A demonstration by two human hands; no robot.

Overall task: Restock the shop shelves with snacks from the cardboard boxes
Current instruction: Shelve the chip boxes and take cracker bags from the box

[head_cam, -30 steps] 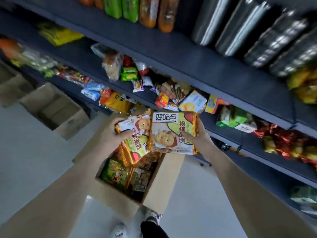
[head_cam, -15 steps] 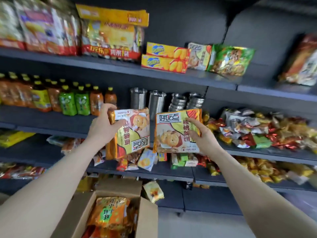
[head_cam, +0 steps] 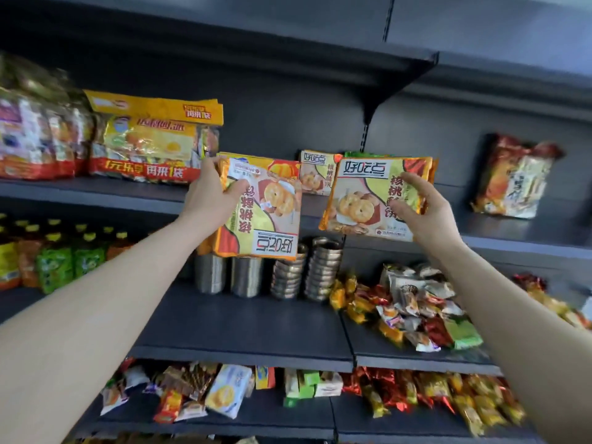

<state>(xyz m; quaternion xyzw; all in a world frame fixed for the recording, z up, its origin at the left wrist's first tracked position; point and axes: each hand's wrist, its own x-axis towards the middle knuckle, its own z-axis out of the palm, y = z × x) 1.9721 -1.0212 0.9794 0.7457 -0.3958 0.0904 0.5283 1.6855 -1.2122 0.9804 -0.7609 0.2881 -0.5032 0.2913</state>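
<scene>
1. Packets [head_cam: 266,219] of biscuits, upside down, gripped at top edge by left hand [head_cam: 209,195], thumb across front.
2. Between hands, farther back: matching packet [head_cam: 315,177] standing on shelf [head_cam: 96,192].
3. Upright packet [head_cam: 368,200] pinched at right edge by right hand [head_cam: 429,213], fingers curled.
4. Likely light, slippery film over brittle biscuits; best held by edges, never squeezed.

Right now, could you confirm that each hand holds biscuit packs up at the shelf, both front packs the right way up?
Not quite: the left hand holds the left front pack upside down, its brand lettering inverted along the bottom; only the right front pack, in the right hand, is the right way up, as the head view shows.
</scene>
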